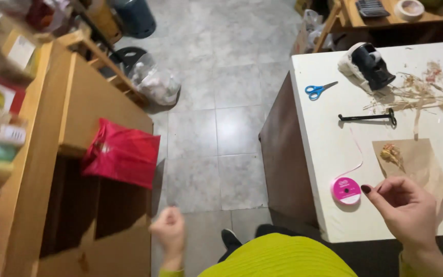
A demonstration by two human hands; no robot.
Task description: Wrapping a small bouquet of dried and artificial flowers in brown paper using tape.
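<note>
Down from the head camera, the right hand [406, 210] rests over the near edge of the white table [324, 154], thumb and forefinger pressed together in a pinch — what they pinch is too thin to make out, though a pale ribbon strand [357, 154] curls across the table just beyond. Just left of that hand, almost touching the thumb, lies a pink ribbon spool [345, 191], flat on the tabletop. A piece of brown paper [416, 164] with a small dried flower [390, 153] on it lies just beyond the knuckles. Farther back sit blue scissors [318, 90], a black tool [367, 117] and a tape dispenser [367, 64], with dried stems [416, 92] scattered beside it.

The left hand [169, 228] is blurred, curled into a loose fist over the tiled floor [211, 128], holding nothing visible — near a wooden shelf unit [62, 154] where a red bag [121, 153] hangs.
</note>
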